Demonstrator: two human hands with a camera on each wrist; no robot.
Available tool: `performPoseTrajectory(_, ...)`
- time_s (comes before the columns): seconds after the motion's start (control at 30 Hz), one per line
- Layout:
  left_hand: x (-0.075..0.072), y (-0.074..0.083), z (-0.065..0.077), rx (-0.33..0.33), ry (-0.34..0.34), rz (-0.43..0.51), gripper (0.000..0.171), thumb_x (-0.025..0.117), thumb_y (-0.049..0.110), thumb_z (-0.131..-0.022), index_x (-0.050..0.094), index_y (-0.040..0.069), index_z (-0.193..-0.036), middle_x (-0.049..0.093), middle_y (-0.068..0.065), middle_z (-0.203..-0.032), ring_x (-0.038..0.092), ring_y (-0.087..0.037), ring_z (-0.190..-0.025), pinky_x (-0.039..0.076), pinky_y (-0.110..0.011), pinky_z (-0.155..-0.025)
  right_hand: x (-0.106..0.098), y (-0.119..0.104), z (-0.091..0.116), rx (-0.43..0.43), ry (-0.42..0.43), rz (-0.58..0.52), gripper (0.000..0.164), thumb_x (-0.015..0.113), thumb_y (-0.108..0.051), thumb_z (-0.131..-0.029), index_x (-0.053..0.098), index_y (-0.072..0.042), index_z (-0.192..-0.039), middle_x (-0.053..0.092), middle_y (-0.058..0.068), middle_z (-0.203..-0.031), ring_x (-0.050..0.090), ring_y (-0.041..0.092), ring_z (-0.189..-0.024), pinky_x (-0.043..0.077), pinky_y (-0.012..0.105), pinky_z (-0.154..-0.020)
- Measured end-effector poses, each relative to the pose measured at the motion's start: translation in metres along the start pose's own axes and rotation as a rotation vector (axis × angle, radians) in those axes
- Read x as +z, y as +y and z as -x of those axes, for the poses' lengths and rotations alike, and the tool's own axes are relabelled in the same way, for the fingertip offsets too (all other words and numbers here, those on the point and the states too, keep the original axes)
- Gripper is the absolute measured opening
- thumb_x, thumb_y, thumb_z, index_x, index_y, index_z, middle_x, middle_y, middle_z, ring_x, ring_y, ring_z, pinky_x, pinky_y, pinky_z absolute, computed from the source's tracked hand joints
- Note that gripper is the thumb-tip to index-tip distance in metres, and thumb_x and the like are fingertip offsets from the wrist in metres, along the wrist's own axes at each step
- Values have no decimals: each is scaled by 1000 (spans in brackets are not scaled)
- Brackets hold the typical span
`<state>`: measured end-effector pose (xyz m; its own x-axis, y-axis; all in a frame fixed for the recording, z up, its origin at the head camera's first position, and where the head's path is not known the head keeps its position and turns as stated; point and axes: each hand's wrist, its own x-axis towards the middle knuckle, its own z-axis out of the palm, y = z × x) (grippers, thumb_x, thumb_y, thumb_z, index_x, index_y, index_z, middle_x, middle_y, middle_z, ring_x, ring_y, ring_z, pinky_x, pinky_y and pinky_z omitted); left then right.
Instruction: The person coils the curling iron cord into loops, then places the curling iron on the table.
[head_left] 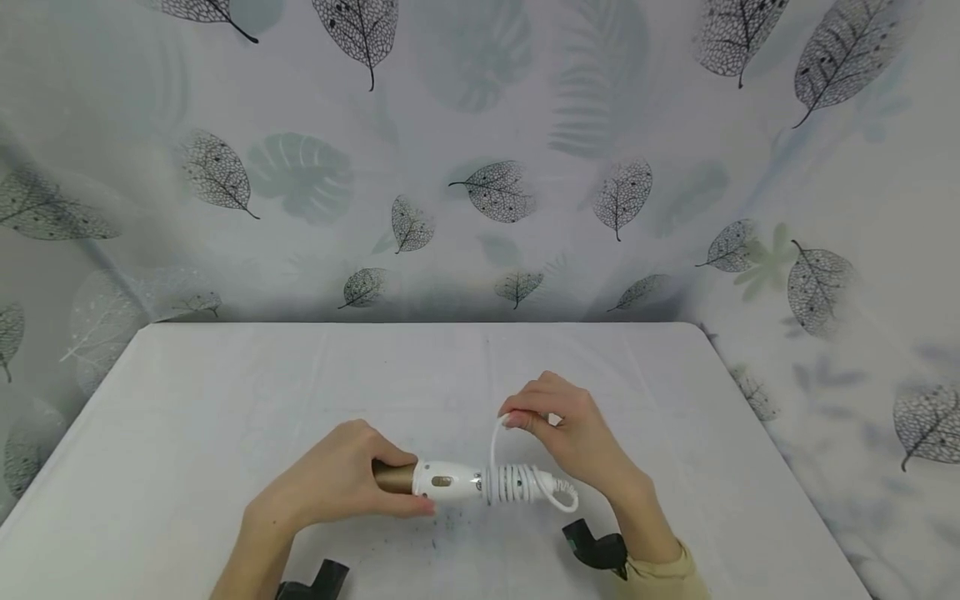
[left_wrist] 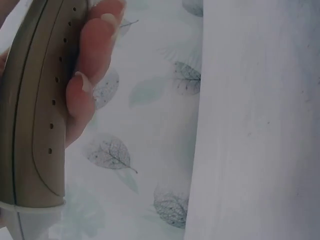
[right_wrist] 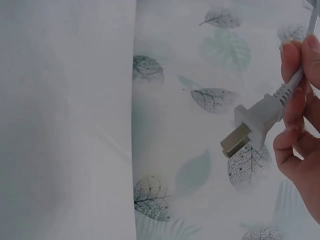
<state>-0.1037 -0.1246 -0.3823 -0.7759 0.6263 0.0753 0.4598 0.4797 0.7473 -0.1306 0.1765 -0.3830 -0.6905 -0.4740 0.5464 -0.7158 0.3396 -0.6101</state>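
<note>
A white-and-gold appliance that looks like a hair straightener [head_left: 453,481] lies horizontally between the two hands in the head view. My left hand [head_left: 337,479] grips its gold end, with thumb and fingers on either side. In the left wrist view the gold body [left_wrist: 42,110] shows a row of small holes, a long seam and a white tip. Several turns of white power cord [head_left: 516,483] wrap the other end. My right hand [head_left: 566,421] pinches the cord's free end above the coil. The right wrist view shows the two-pin plug [right_wrist: 260,120] jutting out below those fingers.
A white table [head_left: 225,400] spans the front, with dark specks below the appliance. Leaf-printed sheeting [head_left: 450,125] covers the back and sides. Black wrist devices [head_left: 596,546] show near both forearms.
</note>
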Motion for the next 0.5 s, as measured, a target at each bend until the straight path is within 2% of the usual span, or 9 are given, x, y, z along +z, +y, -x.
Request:
performPoseTrajectory(0.07, 1, 1, 0, 25, 13, -8, 30, 81, 57, -76, 64, 33, -68, 33, 25, -54, 26, 8, -51, 24, -16, -45, 1, 1, 0, -2, -12, -49, 25, 77, 2, -81, 74, -17, -98, 68, -7, -85, 52, 10, -83, 44, 24, -70)
performPoseTrajectory(0.17, 3, 4, -2, 36, 34, -21, 25, 80, 57, -77, 66, 37, -70, 40, 27, -54, 30, 9, -49, 28, -16, -45, 3, 3, 0, 18, -37, -119, 23, 74, 2, -85, 73, -16, -99, 67, -4, -84, 56, 12, -82, 46, 24, -68)
performPoseTrajectory(0.3, 7, 7, -4, 74, 54, -38, 22, 80, 56, -78, 69, 38, -74, 50, 29, -57, 35, 9, -49, 32, -15, -45, 5, 4, -1, 33, -91, -235, 19, 68, 4, -90, 72, -12, -100, 65, 1, -80, 59, 14, -70, 50, 23, -61)
performPoseTrajectory(0.4, 9, 10, -6, 117, 62, -23, 22, 79, 53, -80, 68, 35, -73, 49, 27, -58, 33, 10, -50, 30, -13, -45, 7, 4, -2, 40, -120, -297, 18, 67, 5, -90, 71, -9, -100, 63, 4, -78, 60, 17, -66, 53, 26, -59)
performPoseTrajectory(0.5, 11, 11, -6, 167, 103, -9, 23, 80, 48, -82, 66, 33, -71, 47, 26, -56, 29, 12, -49, 27, -11, -44, 9, 2, -3, 59, -121, -321, 16, 69, 5, -89, 72, -8, -98, 63, 5, -76, 59, 18, -64, 52, 26, -57)
